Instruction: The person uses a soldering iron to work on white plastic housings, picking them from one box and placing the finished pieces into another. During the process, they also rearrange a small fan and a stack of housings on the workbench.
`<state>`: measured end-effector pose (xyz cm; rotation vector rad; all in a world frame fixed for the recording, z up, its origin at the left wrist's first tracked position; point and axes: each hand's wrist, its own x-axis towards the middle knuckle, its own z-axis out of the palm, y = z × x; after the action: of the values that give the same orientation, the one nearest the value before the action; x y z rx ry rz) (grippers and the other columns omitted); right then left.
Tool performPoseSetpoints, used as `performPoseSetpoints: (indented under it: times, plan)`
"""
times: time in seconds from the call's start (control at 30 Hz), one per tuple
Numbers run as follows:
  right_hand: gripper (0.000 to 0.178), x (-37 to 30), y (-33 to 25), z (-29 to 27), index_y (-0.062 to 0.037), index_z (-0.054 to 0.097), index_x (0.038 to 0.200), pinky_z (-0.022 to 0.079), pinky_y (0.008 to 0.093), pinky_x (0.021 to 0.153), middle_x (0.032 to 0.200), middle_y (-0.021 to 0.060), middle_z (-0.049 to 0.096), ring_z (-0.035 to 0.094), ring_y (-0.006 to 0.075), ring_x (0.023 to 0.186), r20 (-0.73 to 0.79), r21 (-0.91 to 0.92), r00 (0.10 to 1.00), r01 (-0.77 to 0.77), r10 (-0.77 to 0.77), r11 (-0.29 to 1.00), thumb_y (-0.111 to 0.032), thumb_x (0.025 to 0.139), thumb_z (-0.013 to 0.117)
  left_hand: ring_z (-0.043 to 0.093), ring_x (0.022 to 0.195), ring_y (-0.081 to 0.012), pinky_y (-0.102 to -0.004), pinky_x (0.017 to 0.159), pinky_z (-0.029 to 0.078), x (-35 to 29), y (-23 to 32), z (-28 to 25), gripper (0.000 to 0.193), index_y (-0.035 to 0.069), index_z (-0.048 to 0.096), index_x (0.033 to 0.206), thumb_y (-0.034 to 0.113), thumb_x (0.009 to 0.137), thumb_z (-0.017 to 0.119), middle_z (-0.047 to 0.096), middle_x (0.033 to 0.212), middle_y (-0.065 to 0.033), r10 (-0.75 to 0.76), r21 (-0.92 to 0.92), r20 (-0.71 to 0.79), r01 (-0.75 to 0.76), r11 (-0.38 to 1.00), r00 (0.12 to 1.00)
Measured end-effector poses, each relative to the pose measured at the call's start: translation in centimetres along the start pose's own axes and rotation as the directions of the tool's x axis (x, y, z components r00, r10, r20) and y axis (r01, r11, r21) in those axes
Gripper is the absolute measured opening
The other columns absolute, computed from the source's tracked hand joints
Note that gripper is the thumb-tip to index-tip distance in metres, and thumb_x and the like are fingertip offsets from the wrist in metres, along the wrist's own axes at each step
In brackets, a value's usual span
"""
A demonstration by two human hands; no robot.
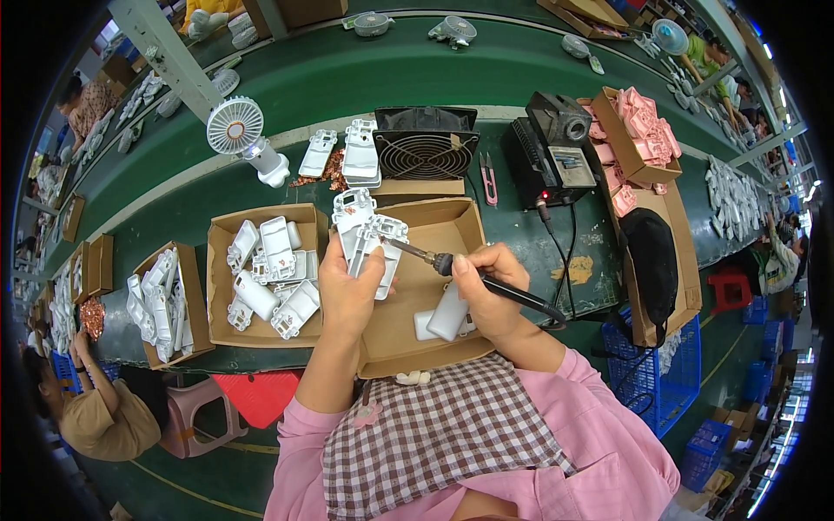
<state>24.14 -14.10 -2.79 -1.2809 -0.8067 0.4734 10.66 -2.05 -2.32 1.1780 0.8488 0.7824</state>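
Note:
My left hand [347, 293] is closed around white plastic housings [354, 233], at least two of them held together over the near boxes. Between the fingers and thumb of my right hand [493, 300] is a soldering iron [521, 296] with a black handle. Its metal tip reaches left to the upper part of the held housings; whether it touches them I cannot tell. Below my hands, a cardboard box [382, 352] holds a few white shells [448, 314]. To its left, another cardboard box [228, 334] contains several white housings [278, 247].
Behind the boxes stand a black fan [426, 143] and a soldering station [534, 161], its cable running to the bench. Pink-handled snips [488, 181] lie between them. A small white fan [236, 128] is at left. Pink parts [638, 130] fill a box at right, near a black pouch [649, 260].

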Motion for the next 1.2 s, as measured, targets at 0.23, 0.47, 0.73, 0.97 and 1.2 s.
performPoseSetpoints:
  times: [0.23, 0.47, 0.73, 0.97, 1.2]
  plan:
    - [0.016, 0.1, -0.1, 0.1, -0.0024, 0.051, 0.081, 0.04, 0.019, 0.049, 0.07, 0.0043, 0.059, 0.05, 0.0038, 0.055, 0.028, -0.043, 0.999, 0.042, -0.041, 0.998, -0.007, 0.089, 0.064, 0.061, 0.055, -0.0123, -0.0234, 0.046, 0.051, 0.0, -0.1, -0.1, 0.023, 0.002, 0.051, 0.111, 0.008, 0.089, 0.057, 0.064, 0.082, -0.0077, -0.001, 0.002, 0.017, 0.001, 1.0, 1.0]
    - [0.015, 0.2, -0.1, 0.2, -0.0027, 0.051, 0.082, 0.041, 0.0195, 0.049, 0.069, 0.0043, 0.059, 0.05, 0.004, 0.054, 0.035, -0.067, 0.998, 0.053, -0.051, 0.996, -0.006, 0.089, 0.064, 0.06, 0.054, -0.0124, -0.0232, 0.045, 0.051, 0.0, -0.2, -0.1, 0.023, 0.002, 0.051, 0.11, 0.008, 0.089, 0.057, 0.063, 0.082, -0.0078, 0.009, 0.0, 0.002, -0.009, 1.0, 1.0]
    - [0.015, -0.4, 0.1, -0.3, -0.003, 0.051, 0.084, 0.041, 0.0202, 0.051, 0.072, 0.0045, 0.059, 0.05, 0.0044, 0.059, -0.073, 0.144, 0.993, 0.105, -0.095, 0.984, -0.006, 0.087, 0.065, 0.061, 0.088, -0.012, -0.0269, 0.076, 0.051, 0.5, -1.4, -0.4, 0.035, 0.001, 0.047, 0.119, 0.005, 0.087, 0.059, 0.061, 0.104, -0.0075, 0.176, 0.032, 0.021, -0.177, 0.984, 0.984]
    - [0.015, -0.3, 0.5, -0.4, -0.0032, 0.051, 0.085, 0.04, 0.0211, 0.052, 0.073, 0.0046, 0.059, 0.05, 0.0054, 0.059, -0.047, 0.171, 0.991, 0.129, -0.123, 0.977, -0.006, 0.088, 0.065, 0.059, 0.091, -0.0128, -0.0275, 0.077, 0.05, 0.7, -1.5, -0.6, 0.039, 0.001, 0.045, 0.125, 0.004, 0.088, 0.057, 0.06, 0.108, -0.0074, 0.139, -0.08, 0.031, -0.136, 0.987, 0.99]
    - [0.017, -0.1, -0.2, 0.1, -0.0022, 0.055, 0.081, 0.04, 0.0208, 0.052, 0.069, 0.0023, 0.06, 0.05, 0.0043, 0.059, -0.011, 0.019, 0.999, 0.043, -0.043, 0.999, -0.011, 0.086, 0.069, 0.062, 0.063, -0.0113, -0.0215, 0.05, 0.05, 0.2, -0.4, 0.0, 0.022, 0.001, 0.051, 0.112, 0.008, 0.092, 0.054, 0.063, 0.091, -0.0072, 0.04, -0.038, -0.002, -0.04, 0.999, 0.999]
